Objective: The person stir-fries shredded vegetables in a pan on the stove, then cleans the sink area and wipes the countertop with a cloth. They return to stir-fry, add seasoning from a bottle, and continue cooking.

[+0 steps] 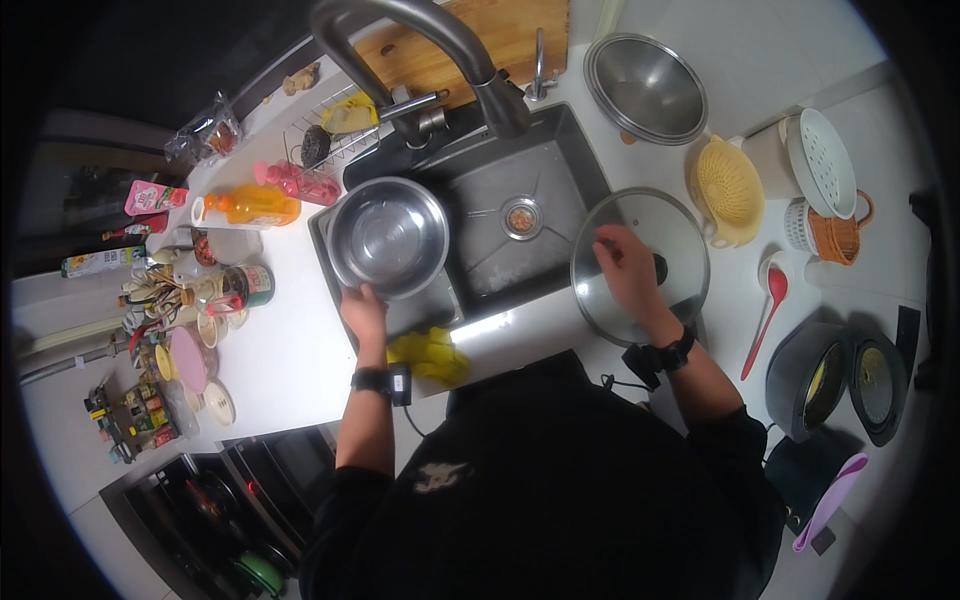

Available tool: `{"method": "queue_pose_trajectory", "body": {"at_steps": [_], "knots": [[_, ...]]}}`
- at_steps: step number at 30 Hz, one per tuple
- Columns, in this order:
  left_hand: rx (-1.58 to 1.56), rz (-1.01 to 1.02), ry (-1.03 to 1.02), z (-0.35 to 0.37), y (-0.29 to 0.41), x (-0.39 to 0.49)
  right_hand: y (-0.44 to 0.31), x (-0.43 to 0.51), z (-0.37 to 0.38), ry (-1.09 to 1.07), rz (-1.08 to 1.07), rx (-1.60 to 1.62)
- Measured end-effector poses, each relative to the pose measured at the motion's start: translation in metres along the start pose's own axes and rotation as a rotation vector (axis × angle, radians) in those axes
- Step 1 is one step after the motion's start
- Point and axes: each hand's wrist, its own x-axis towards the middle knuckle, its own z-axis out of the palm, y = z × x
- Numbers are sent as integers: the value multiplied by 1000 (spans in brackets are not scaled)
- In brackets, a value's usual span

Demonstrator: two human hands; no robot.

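Observation:
A shiny stainless steel bowl [388, 236] rests over the left part of the dark grey sink [480, 274]. My left hand [365, 315] grips its near rim. To the right of the sink basin lies a glass pot lid [679, 225] with a metal rim and a dark knob [660, 268]. Above this lid is my right hand [628, 266], fingers loosely curled and nothing visible in them; whether it touches the glass is unclear. Bits of orange food sit in the drain strainer [521, 218]. A yellow cloth or glove [427, 355] hangs at the sink's front edge.
A dark faucet [502, 105] arches over the sink. Stacked steel bowls [645, 90], a yellow colander [726, 191], a red spoon [766, 322] and an open black appliance [810, 382] stand right. Leftward are an orange soap bottle [255, 205] and a utensil holder [157, 289].

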Motion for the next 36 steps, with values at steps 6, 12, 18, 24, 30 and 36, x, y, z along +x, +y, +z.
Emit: {"method": "queue_pose_trajectory", "body": {"at_steps": [6,12,18,24,30,36], "knots": [[236,505,136,6,77,-14,-7,6,20,-91,16,-19],[265,873,64,17,106,-20,-11,27,49,-158,-21,-156],[171,883,-282,32,138,-5,14,60,64,-120,-89,-312],[-97,770,-382,74,189,64,21,68,50,-209,201,-256],[-129,757,-562,125,222,88,15,61,55,-289,699,435],[89,791,-518,139,236,98,27,66,75,-320,816,619]]}}
